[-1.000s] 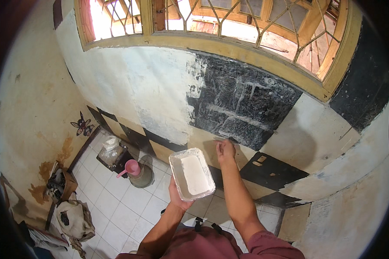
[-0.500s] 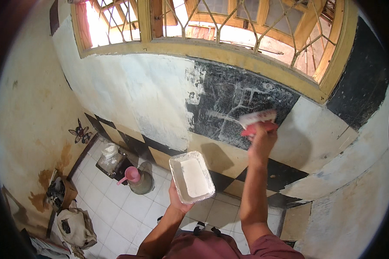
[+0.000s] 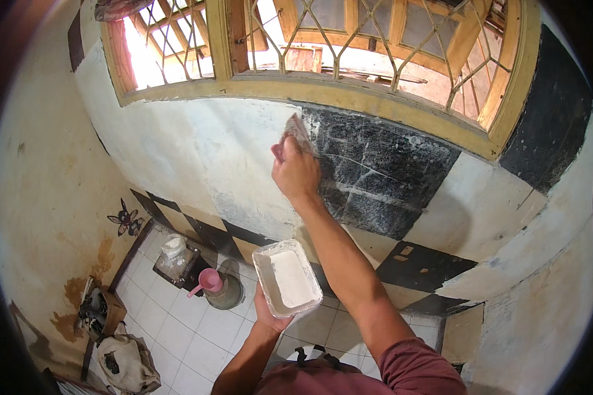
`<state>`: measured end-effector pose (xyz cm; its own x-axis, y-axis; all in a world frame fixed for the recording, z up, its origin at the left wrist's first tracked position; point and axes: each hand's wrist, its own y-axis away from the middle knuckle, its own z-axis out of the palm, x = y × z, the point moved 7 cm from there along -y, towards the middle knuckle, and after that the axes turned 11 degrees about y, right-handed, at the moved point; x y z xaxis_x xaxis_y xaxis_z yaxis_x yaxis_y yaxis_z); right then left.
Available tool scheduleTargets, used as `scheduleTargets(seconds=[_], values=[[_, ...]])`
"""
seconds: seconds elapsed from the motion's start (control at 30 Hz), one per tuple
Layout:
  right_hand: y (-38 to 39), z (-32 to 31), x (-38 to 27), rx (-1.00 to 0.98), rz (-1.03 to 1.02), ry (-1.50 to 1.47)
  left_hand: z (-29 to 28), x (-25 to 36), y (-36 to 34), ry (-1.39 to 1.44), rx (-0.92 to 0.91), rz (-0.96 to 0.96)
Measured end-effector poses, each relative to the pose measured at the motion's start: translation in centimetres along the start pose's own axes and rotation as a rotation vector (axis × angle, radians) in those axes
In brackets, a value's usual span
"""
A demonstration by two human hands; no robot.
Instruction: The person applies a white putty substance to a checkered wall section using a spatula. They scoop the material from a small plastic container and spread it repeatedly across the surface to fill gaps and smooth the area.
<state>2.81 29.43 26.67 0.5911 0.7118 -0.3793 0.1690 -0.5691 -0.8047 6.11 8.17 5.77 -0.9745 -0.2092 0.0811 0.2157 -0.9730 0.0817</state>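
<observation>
My right hand (image 3: 298, 172) is closed round the reddish handle of a wide paintbrush (image 3: 295, 126). The brush is held up against the wall, at the border between a whitish painted stretch (image 3: 191, 148) and a black patch (image 3: 395, 168) with white streaks, just under the window. Its bristles are partly blurred and seen nearly edge-on. Lower down, my left hand (image 3: 268, 311) grips a white rectangular tub (image 3: 265, 276) from its left side and below. White paint (image 3: 292, 280) covers the bottom of the tub, and its rim is smeared.
A yellow-framed window (image 3: 270, 89) with a metal grille spans the wall's top. On the tiled floor to the left stand a bucket (image 3: 226, 293) with a pink dipper (image 3: 210, 280) and a dark box (image 3: 178, 263) topped with plastic. A pale sack (image 3: 126, 362) lies farther left.
My right hand has swept the brush left and upward, from the black patch to its left edge by the white area. My left hand with the tub has barely shifted.
</observation>
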Motion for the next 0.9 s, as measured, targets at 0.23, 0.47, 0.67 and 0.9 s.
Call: scheduleTargets(seconds=[0.23,0.47,0.67,0.9], values=[[6.2,-15.0,12.6,0.219,0.424,0.061,0.1,0.5,0.2,0.043,-0.039,-0.021],[3.3,-2.9,14.3,0.223,0.149,0.161,0.2,-0.9,-0.4,0.069,-0.059,-0.061],[0.0,-1.3,-1.7,-0.042,-0.206,0.326,0.6,0.8,1.0,0.073,-0.004,0.029],[4.5,3.1,8.7,-0.111,-0.709,0.68,-0.1,-0.2,0.2,0.112,-0.023,0.011]])
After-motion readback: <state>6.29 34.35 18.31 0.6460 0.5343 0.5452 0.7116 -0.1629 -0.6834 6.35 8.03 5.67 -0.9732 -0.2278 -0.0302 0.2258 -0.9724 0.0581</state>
